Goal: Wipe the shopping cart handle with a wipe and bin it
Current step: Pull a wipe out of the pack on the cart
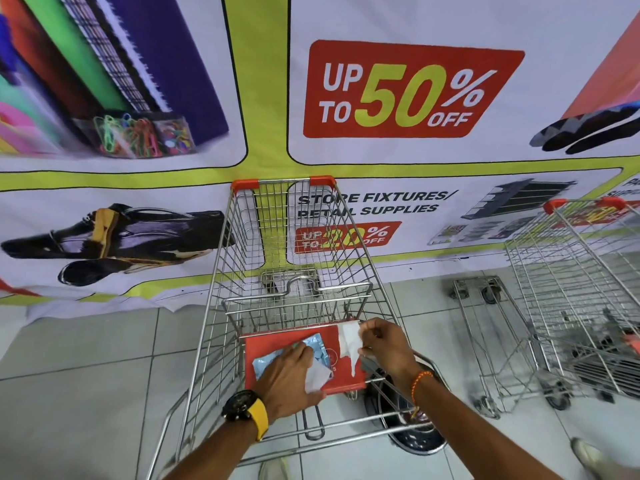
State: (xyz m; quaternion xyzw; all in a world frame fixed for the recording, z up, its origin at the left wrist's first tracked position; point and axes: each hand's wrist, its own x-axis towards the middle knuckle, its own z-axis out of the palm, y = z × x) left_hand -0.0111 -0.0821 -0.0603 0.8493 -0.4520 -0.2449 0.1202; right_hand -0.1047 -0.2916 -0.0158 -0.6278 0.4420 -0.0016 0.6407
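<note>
On the shopping cart (294, 237), the red seat flap (266, 342) bears the left grip (287, 375), pressed flat and straight-fingered on a blue wipe packet (317, 348), while the right grip (384, 344) pinches the white wipe (349, 337) above the flap's right side.

Two carts (235, 258) (554, 271); one wipe (348, 337); one packet (313, 344), probably; two hands (287, 372) (384, 344).

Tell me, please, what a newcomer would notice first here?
The red 50% OFF sign dominates the banner above. Centre bottom, over the shopping cart's red flap, the right hand pinches a white wipe while the left hand presses the blue packet.
</note>
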